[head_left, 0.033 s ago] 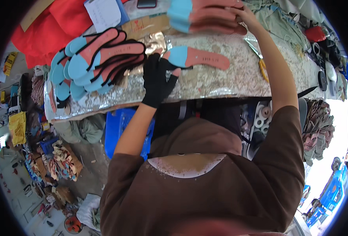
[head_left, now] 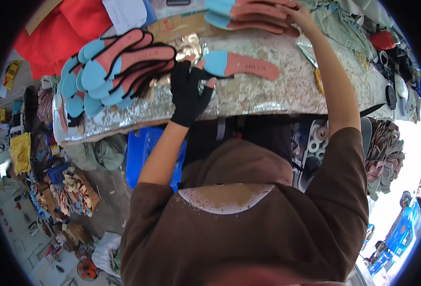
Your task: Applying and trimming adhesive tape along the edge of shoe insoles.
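My left hand (head_left: pixel 189 93), in a black fingerless glove, has its fingers apart beside the toe end of a single blue-and-pink insole (head_left: pixel 244 65) lying flat on the table. A bit of black edging shows under that insole. To the left lies a heap of similar insoles (head_left: pixel 146 58) with black edging strips between them. At the far edge of the view my bare right hand (head_left: pixel 300 18) is closed on the pink heel ends of several stacked insoles (head_left: pixel 248 21). Part of that stack is cut off by the frame.
Yellow-handled scissors (head_left: pixel 318 78) lie on the foil-covered worktable (head_left: pixel 263 102), right of the single insole. Red cloth (head_left: pixel 72 33), a paper sheet (head_left: pixel 124 14) and cardboard (head_left: pixel 177 27) are at the back left. A blue crate (head_left: pixel 141 157) stands below the table's front edge.
The insole stack at my right hand was blurred by motion and now looks sharp, its layers fanned farther apart. My left hand stays beside the single insole, its fingers slightly more spread.
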Action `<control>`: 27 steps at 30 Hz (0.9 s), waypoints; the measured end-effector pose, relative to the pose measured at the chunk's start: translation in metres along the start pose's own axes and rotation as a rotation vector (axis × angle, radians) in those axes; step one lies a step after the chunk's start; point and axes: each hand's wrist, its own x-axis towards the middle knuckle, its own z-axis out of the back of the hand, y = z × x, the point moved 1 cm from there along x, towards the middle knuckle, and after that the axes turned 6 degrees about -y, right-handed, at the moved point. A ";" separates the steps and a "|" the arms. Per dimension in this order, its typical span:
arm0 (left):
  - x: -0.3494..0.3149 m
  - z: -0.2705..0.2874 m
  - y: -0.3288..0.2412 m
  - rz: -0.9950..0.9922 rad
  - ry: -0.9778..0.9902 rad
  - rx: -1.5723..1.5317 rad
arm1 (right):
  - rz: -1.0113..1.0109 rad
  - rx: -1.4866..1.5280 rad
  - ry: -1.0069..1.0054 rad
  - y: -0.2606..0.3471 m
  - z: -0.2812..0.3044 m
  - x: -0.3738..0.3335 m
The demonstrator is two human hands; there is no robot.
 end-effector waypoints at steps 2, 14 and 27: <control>-0.009 0.027 -0.018 0.018 -0.057 -0.064 | 0.446 -0.384 -0.449 0.015 0.021 -0.019; -0.125 0.034 -0.062 0.720 0.510 -0.577 | 0.562 0.284 0.420 0.164 0.049 -0.309; 0.001 0.033 -0.074 0.689 0.395 -1.254 | 0.110 0.699 -0.359 0.146 0.090 -0.314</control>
